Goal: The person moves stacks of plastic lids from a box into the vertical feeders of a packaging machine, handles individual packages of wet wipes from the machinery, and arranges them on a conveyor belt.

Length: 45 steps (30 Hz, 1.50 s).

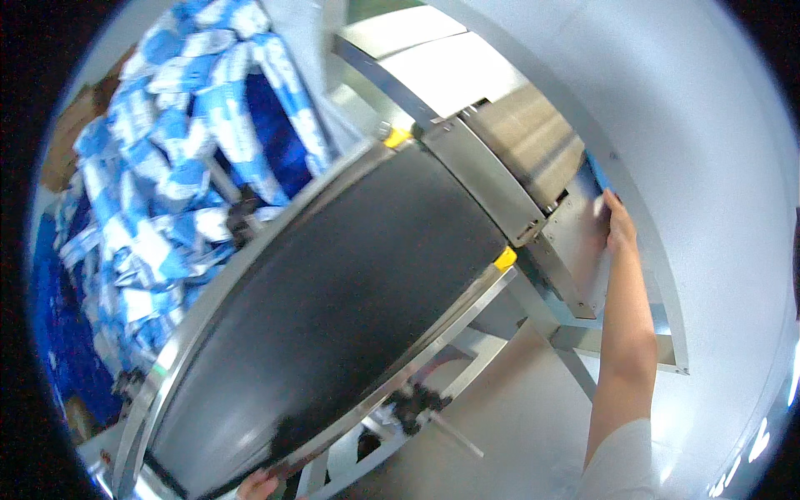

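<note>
A black conveyor belt (333, 283) in a metal frame runs from the lower left up toward the far right. My right hand (618, 223) reaches to the metal side plate (579, 242) beyond the belt's far end. Its fingers are closed at the plate's outer edge, close to a narrow blue piece (597, 171). Whether they hold that piece is not clear. Just the fingers of my left hand (257, 485) show, small and blurred, beside the belt's near rail at the bottom edge.
Left of the belt, long blue-and-white strips of packets (179, 167) are heaped over a deep blue container (279, 129). A tan belt or roller section (529, 137) follows the black belt. Yellow end pieces (505, 258) mark its corners. Black knobs (414, 407) stick out under the near rail.
</note>
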Each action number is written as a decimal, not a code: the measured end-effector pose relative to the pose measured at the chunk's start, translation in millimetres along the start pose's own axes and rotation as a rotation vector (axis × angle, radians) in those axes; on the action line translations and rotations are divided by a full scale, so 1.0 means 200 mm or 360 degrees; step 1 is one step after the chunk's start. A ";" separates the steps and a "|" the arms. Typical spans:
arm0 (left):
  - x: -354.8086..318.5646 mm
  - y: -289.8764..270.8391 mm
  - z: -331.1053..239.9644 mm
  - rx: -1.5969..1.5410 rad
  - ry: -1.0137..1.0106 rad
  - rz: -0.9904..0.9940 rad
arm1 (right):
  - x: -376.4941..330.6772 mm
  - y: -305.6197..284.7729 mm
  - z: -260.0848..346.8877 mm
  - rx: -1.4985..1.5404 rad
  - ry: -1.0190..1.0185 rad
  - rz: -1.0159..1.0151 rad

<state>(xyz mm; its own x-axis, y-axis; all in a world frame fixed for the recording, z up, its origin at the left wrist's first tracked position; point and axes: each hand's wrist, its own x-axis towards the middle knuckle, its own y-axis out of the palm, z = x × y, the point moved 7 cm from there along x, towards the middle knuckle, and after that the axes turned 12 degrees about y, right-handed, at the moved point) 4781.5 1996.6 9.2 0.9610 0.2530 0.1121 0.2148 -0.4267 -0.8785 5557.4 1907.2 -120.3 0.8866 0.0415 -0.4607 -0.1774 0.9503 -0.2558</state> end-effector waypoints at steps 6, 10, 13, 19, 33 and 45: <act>0.12 -0.19 -0.13 -0.0120 -0.0194 -0.0166 | -1.18 0.50 -0.07 -0.0027 -0.0268 0.0694; -0.10 -0.29 -0.23 -0.0113 -0.0240 -0.0208 | -1.91 0.64 -0.18 -0.0660 -0.1025 0.0927; -0.31 -0.34 -0.27 -0.0089 -0.0341 -0.0227 | -2.18 0.64 -0.23 -0.0776 -0.1147 0.0967; -0.83 -0.49 -0.47 0.0077 -0.0592 -0.0442 | -2.24 0.83 -0.12 -0.0937 -0.1564 0.0462; -1.70 -0.37 -0.30 -0.0141 -0.0811 -0.0411 | -2.94 1.16 -0.57 -0.1218 -0.1075 0.0904; -2.12 -0.77 0.14 -0.0005 -0.0803 -0.0825 | -3.56 1.26 -0.82 -0.1230 -0.1261 0.1006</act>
<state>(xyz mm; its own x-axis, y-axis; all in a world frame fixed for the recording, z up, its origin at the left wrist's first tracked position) 4335.7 1979.1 84.1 0.5378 0.7933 0.2853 0.6222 -0.1452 -0.7692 4812.1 2066.1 4.9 0.5211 0.8451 -0.1196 -0.6251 0.2825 -0.7276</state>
